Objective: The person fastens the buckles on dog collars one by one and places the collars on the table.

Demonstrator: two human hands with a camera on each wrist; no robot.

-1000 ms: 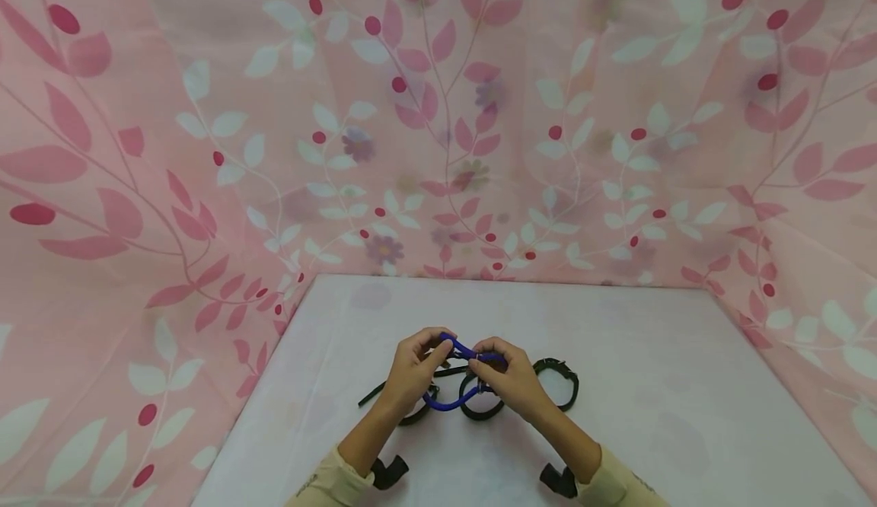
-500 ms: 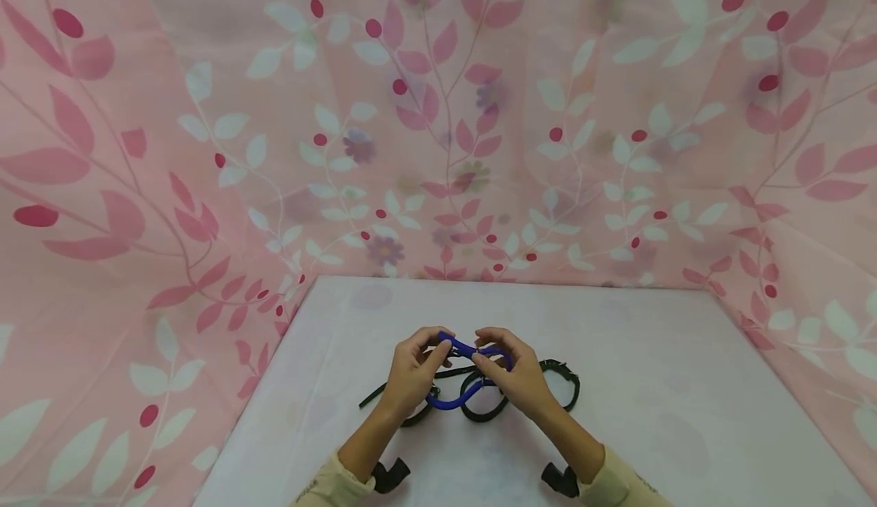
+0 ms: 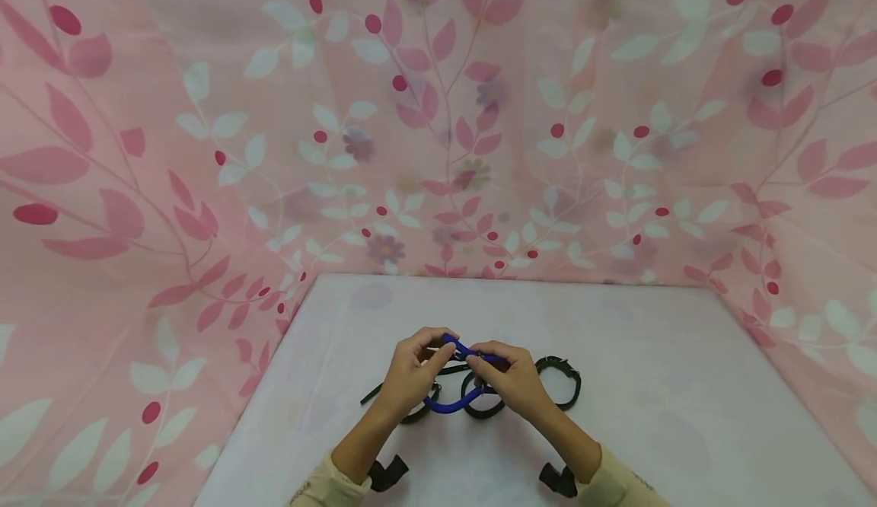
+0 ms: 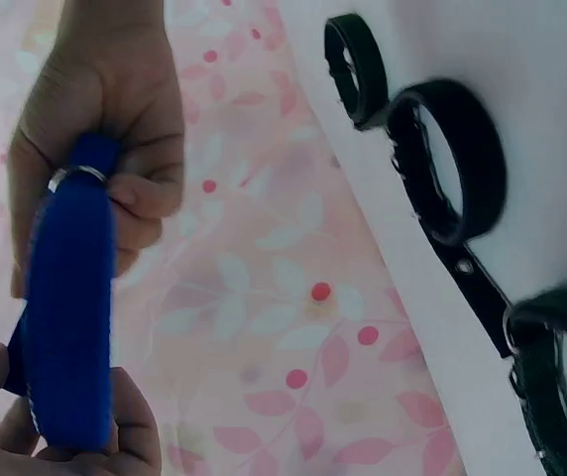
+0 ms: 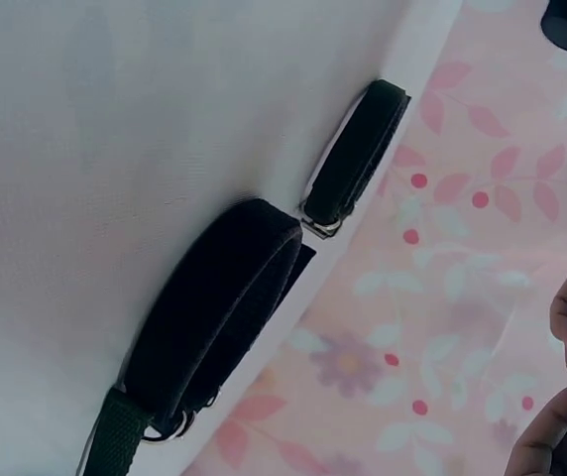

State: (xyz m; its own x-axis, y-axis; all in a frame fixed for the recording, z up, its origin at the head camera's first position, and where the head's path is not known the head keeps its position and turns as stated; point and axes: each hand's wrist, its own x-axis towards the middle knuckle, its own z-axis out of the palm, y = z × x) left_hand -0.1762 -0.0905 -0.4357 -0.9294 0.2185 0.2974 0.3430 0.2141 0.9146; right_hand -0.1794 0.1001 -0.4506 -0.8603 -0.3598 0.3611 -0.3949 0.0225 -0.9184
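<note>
Both hands hold a blue collar over the middle of the white table. My left hand pinches its upper end between thumb and fingers. On the opposite side, my right hand grips the strap where it overlaps itself, its thumb on the near face. The collar's lower part hangs in a curve between the hands. In the left wrist view the blue band is seen edge-on, with a metal ring near one end. The fingers partly hide the overlapped section.
Dark collars with metal fittings lie on the white table: one at the right, one in the middle behind the blue one, one partly behind the left hand. A dark strap reaches left. Pink floral cloth surrounds the table.
Half a second ago the right hand's index finger was lifted and its hand slightly farther right; now its fingers are back down on the blue collar. The left hand stays nearly in place.
</note>
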